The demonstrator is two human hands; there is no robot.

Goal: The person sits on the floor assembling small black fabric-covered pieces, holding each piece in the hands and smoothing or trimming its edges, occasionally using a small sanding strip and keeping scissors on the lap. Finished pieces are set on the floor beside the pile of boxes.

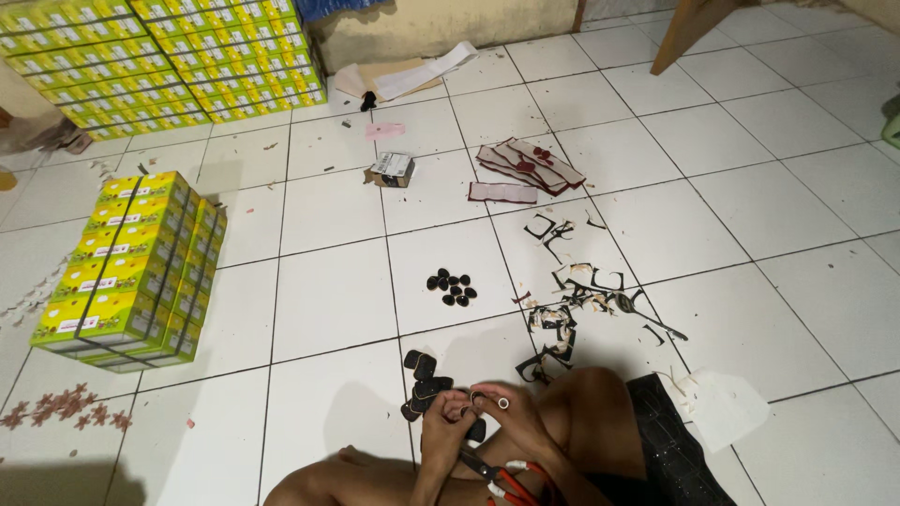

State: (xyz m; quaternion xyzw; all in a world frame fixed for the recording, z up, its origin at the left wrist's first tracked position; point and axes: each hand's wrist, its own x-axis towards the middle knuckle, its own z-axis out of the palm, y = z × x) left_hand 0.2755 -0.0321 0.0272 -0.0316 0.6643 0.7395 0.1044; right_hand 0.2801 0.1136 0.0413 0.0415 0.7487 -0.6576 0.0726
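Near the frame's lower edge, both hands' fingers [469,405] pinch a small black piece [476,429].

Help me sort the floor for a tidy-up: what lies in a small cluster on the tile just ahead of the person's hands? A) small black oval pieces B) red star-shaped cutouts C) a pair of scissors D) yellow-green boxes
A: the small black oval pieces sit grouped on the white tile ahead of the left hand and right hand; the bundled yellow-green boxes stand far off to the left.
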